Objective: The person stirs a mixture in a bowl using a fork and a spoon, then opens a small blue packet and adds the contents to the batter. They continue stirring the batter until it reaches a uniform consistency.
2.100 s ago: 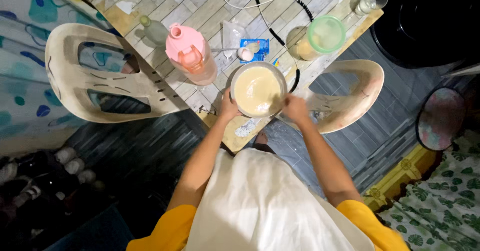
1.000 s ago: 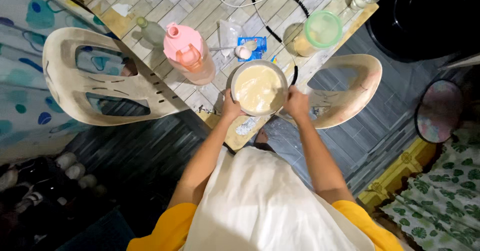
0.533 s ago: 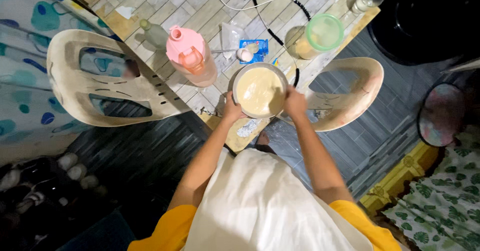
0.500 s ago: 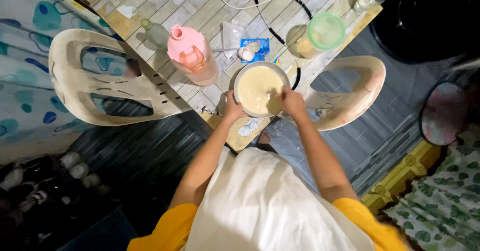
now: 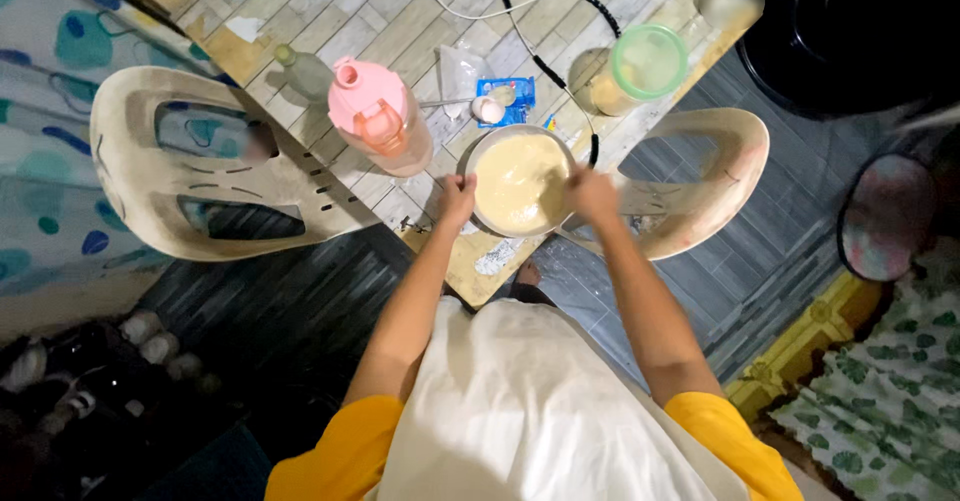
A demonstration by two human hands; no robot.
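- The round metal mixing bowl of pale cream batter [image 5: 518,181] sat near the front corner of the wood-plank table [image 5: 400,21], just above the person's two hands.
- The left hand [image 5: 458,199] pressed against the bowl's rim at about 8 o'clock, fingers curled to the outside wall, steadying it.
- The right hand [image 5: 594,193] was at the rim at about 3 o'clock, blurred; it looked closed into a loose fist, but whether it gripped a utensil could not be told.
- A large clear water jug with a pink lid [image 5: 378,116] stood at 10 o'clock from the bowl, close by.
- A white eggshell [image 5: 487,109] lay on a small blue packet [image 5: 510,100] at 12 o'clock, just beyond the rim.
- A plastic jar with a green lid [image 5: 640,66] stood at 1 o'clock, a little apart.
- A black cable [image 5: 540,61] ran across the table between the jar and the packet.
- Two cream plastic chairs flanked the table corner: one at 9 o'clock [image 5: 180,171], one at 3 o'clock [image 5: 700,181].
- The person wore a white apron [image 5: 540,411] over yellow sleeves.
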